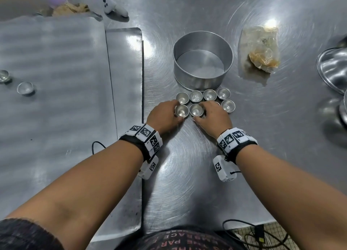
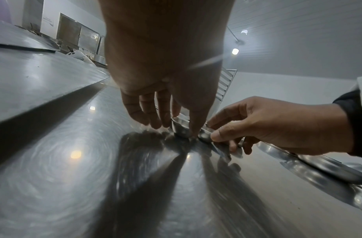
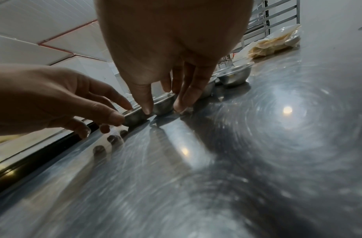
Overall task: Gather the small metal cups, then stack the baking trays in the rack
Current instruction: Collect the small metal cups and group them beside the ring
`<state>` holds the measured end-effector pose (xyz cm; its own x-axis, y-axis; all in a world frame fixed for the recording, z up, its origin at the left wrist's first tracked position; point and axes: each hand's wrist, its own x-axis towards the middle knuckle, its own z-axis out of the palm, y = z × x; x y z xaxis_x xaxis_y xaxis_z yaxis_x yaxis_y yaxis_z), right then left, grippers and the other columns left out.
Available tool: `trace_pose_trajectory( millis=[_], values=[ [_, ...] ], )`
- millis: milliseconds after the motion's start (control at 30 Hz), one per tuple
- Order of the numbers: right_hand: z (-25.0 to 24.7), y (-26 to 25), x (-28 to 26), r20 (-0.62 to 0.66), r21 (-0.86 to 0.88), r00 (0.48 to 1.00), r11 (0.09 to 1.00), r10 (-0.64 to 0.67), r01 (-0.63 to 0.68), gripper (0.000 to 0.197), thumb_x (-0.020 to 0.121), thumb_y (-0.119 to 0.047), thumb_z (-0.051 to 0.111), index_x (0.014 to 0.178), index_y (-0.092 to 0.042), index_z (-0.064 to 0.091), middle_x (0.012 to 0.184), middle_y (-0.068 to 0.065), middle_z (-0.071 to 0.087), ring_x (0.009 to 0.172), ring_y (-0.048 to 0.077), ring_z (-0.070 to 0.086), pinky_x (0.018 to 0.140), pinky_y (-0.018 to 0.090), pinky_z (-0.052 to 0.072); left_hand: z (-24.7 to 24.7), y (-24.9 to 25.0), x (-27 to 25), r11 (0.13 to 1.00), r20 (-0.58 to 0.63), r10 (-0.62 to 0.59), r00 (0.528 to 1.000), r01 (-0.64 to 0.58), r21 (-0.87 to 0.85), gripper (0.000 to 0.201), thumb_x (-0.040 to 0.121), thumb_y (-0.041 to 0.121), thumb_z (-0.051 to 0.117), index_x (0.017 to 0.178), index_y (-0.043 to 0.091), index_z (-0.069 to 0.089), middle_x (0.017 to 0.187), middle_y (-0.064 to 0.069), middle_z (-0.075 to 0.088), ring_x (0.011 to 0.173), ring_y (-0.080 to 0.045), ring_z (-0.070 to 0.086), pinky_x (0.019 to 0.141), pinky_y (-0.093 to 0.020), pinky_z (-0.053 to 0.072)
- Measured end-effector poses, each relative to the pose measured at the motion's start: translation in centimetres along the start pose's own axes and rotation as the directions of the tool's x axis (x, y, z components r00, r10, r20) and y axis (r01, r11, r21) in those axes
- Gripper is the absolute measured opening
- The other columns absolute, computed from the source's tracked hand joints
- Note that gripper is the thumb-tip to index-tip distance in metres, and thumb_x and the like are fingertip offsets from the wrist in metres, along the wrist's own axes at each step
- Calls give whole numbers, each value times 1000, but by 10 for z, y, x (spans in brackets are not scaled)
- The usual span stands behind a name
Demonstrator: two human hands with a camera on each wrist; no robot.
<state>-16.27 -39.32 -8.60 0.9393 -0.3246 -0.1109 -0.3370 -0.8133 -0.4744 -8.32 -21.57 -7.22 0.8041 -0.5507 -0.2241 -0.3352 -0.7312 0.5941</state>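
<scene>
Head view: left hand (image 1: 165, 116) pinches near-row cup (image 1: 181, 110); right hand (image 1: 214, 116) pinches neighbour cup (image 1: 196, 110), closing cluster at 6 o'clock of round tin (image 1: 202, 62). Two stray cups (image 1: 25, 88) on baking tray (image 1: 56, 77), 9 o'clock.

Left wrist view: thumb on cup wall, fingers narrow.

Right wrist view: thumb and fingers straddle cup; rack (image 3: 273, 17) at 1 o'clock, presumably trays' destination.

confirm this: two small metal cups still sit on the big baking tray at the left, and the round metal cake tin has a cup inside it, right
Not quite: the round metal cake tin is empty in the head view. The two small metal cups do sit on the big baking tray at the left, apart from the cluster of small cups before the tin.
</scene>
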Motion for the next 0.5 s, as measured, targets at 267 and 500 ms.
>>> trace_pose_trajectory(
  millis=[267,500],
  values=[
    [-2,2,0,-2,-15,1000,1000,-13,13,34,86,-39,65,114,-20,64,117,0,61,109,22,58,88,38,48,5,3,2,1000,-10,-7,1000,7,11,35,78,52,57,104,30,63,96,8,70,85,-16,64,78,-39,55],
    [-4,1,1,-5,-39,1000,999,-21,20,36,88,-35,65,119,-17,64,119,2,63,110,23,59,90,37,47,6,3,4,1000,-16,3,1000,-3,18,34,79,50,58,105,29,63,96,8,69,85,-15,63,75,-37,53]
  ],
)
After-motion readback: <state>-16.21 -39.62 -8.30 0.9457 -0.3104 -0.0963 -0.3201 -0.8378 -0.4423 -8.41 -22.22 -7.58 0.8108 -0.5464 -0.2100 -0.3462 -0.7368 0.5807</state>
